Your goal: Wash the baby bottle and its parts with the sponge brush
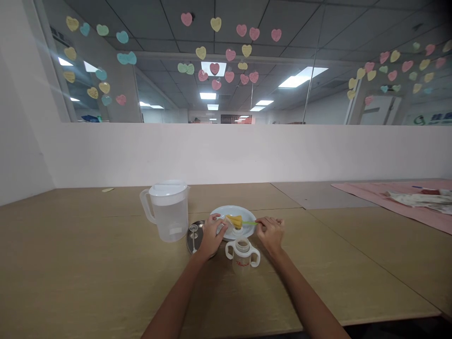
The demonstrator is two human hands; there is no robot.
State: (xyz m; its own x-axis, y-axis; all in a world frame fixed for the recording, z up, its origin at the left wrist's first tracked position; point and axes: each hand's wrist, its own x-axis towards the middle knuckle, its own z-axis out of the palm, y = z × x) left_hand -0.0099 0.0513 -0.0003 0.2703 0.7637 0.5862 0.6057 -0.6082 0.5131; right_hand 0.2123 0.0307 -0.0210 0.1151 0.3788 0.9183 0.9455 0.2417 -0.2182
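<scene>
My right hand [271,231] is closed around the thin green handle of a sponge brush [234,221], whose yellow head points left. My left hand [212,234] grips a small clear cup-shaped piece [225,226], perhaps a bottle cover, against the yellow head; its exact kind is hard to make out. Both are over a white dish [216,210], in which a small white ring-like part [238,231] sits. Just in front of the dish stands an uncapped baby bottle [242,256] with two white handles and red lettering. Beside my left wrist, a straw piece [193,235] lies on a round metal tray [189,248].
A lidded clear plastic jug [171,216] holding liquid stands left of the tray. At the far right, a pink cloth [356,189] carries white fabric [420,199]. A white wall [226,153] with glass above bounds the wooden table [88,263] at the back.
</scene>
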